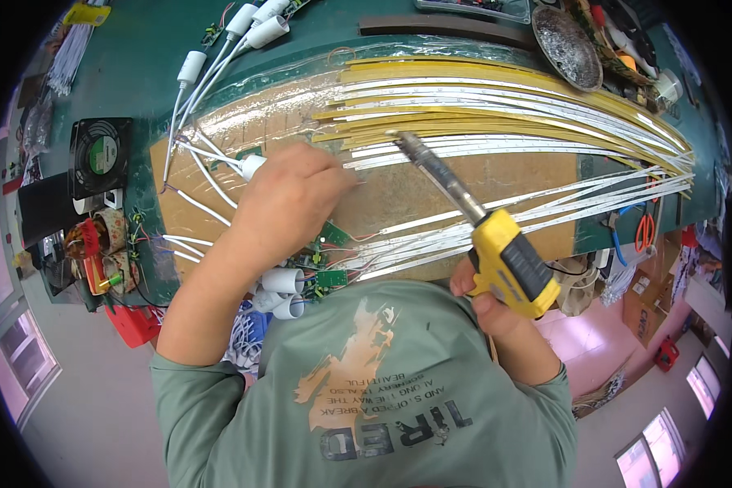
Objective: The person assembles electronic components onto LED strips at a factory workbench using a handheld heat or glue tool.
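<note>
My right hand (492, 307) is wrapped around the handle of a yellow and black soldering gun (514, 264). The gun's metal barrel points up and to the left over the board, its tip beyond the strips' near ends. My left hand (294, 195) is closed, fingertips pressed together and turned down over the brown board; what they pinch is hidden. Beside its wrist lies a white plastic lamp socket (253, 167) with a white cable. Just below the hand is a small green circuit board (333, 234) with thin wires running to white LED strips (431, 229).
Yellow-backed LED strips (464, 102) fan across the brown board (545, 175). More sockets (266, 32) lie at the far left, others (283, 281) by my body. A black fan (100, 158) stands left. A metal dish (567, 49) sits far right, near orange-handled scissors (645, 232).
</note>
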Available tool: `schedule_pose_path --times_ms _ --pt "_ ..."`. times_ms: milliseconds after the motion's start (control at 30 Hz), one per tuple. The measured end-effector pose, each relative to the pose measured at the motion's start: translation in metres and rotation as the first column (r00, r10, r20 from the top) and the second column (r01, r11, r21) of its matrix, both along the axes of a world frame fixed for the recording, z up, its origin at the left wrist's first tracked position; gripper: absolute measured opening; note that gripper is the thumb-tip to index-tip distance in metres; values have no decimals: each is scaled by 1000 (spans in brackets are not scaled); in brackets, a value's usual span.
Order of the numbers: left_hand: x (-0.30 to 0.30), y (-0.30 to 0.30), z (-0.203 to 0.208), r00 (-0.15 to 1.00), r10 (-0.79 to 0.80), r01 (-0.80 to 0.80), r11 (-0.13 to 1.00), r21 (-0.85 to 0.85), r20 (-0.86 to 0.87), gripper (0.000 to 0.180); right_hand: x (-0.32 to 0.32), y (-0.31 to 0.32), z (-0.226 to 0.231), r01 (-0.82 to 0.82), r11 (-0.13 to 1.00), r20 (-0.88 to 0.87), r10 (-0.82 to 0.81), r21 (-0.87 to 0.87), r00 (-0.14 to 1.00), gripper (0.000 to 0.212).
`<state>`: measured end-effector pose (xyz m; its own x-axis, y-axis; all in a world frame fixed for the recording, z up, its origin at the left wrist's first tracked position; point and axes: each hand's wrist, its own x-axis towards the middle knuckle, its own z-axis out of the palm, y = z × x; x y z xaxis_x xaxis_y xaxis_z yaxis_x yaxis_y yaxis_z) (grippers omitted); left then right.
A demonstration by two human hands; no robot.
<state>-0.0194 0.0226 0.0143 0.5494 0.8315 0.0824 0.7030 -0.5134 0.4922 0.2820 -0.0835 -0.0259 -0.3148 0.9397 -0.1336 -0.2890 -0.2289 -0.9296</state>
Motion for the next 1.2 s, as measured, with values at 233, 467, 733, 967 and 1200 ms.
schedule_pose_path --times_ms 233,467,733,967,1200 --pt "-3 2 -4 1000 -9 11 997 78 -22 18 0 -14 5 -120 993 148 120 -15 982 24" --pt "-4 0 -5 1000 6 -6 997 76 6 19 4 -18 4 -132 991 311 132 -20 941 33" --pt "-3 3 -9 998 48 -42 991 125 -44 15 5 -22 -2 -171 985 313 172 -30 934 48" --pt "0 9 -10 992 98 -84 983 162 -77 16 -3 -14 9 -34 988 159 58 -153 986 7" --pt "2 1 -12 997 66 -62 988 141 -25 16 -5 -13 12 -2 983 144 28 -182 989 6"
